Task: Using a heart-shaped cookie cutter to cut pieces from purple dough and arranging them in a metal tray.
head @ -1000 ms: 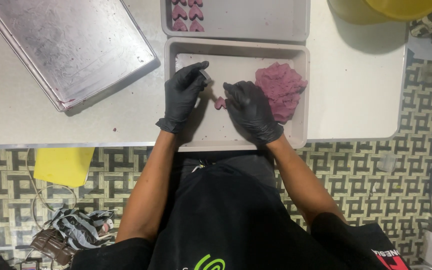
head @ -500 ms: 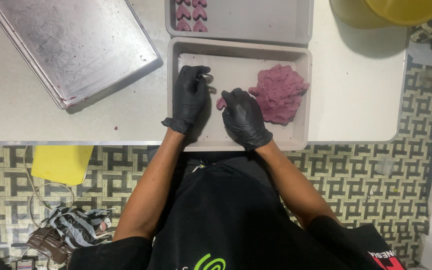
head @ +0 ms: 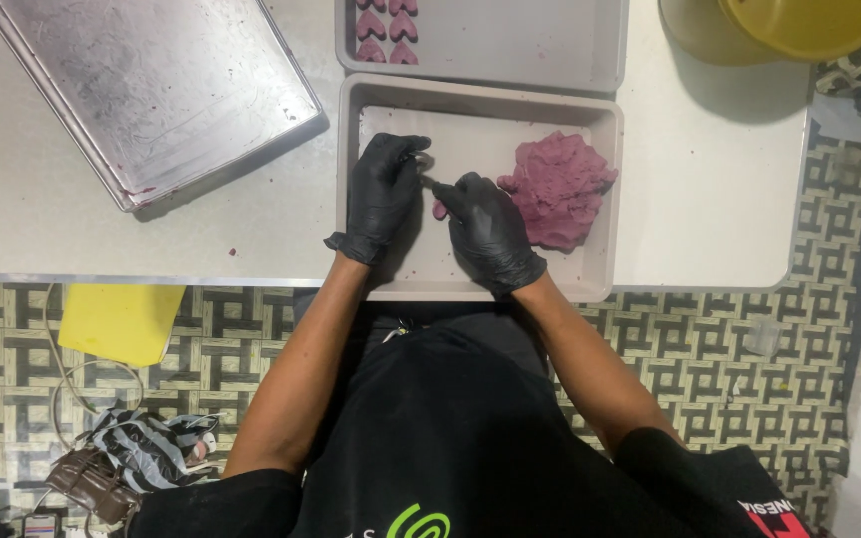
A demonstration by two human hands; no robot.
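Both gloved hands work at frame centre in the tray (head: 602, 284): left hand (head: 383, 194) fingers curled round a small metal mould, right hand (head: 485, 229) pinching a dough bit (head: 439, 210). Dough lump (head: 557, 189) sits just right of them; looks soft, sticky and light, so pinch small pieces off its edge.

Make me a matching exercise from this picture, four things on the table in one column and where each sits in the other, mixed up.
Things:
1. pink dough lump
2. heart-shaped pieces
3. metal baking sheet
4. yellow tub

Places:
A. far right corner of the table
B. left of both trays, tilted
C. near tray, right side
D. far tray, left end

Pairs: 1-C, 2-D, 3-B, 4-A
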